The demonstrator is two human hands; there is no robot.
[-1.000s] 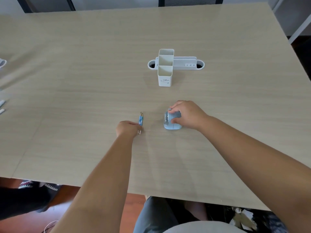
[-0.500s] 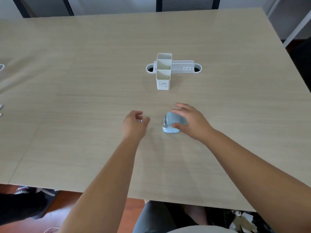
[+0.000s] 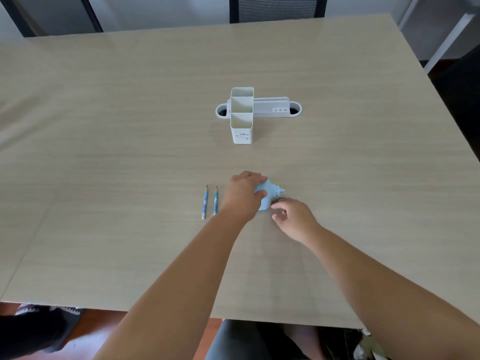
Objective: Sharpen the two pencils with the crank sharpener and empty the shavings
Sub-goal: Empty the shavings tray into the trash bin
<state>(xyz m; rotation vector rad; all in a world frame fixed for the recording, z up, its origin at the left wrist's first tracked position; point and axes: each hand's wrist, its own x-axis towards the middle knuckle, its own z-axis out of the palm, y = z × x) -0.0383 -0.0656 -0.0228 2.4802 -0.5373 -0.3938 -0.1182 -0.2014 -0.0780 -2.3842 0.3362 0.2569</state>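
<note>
Two blue patterned pencils [image 3: 210, 201] lie side by side on the wooden table [image 3: 130, 178], tips pointing away from me. Just right of them sits the light blue crank sharpener [image 3: 271, 193]. My left hand [image 3: 242, 196] wraps over the sharpener's left side and holds it. My right hand [image 3: 293, 219] is at the sharpener's near right side, with its fingertips at the small dark crank part; I cannot tell whether they grip it.
A white pen holder with three square compartments [image 3: 242, 115] stands beyond the sharpener, in front of a white cable outlet strip [image 3: 272, 107]. A dark chair back [image 3: 275, 9] is at the far edge. My lap is below the near edge.
My left hand has let go of the pencils, which now lie on the table, and has moved right onto the sharpener. My right hand has shifted off its top to its near right side.
</note>
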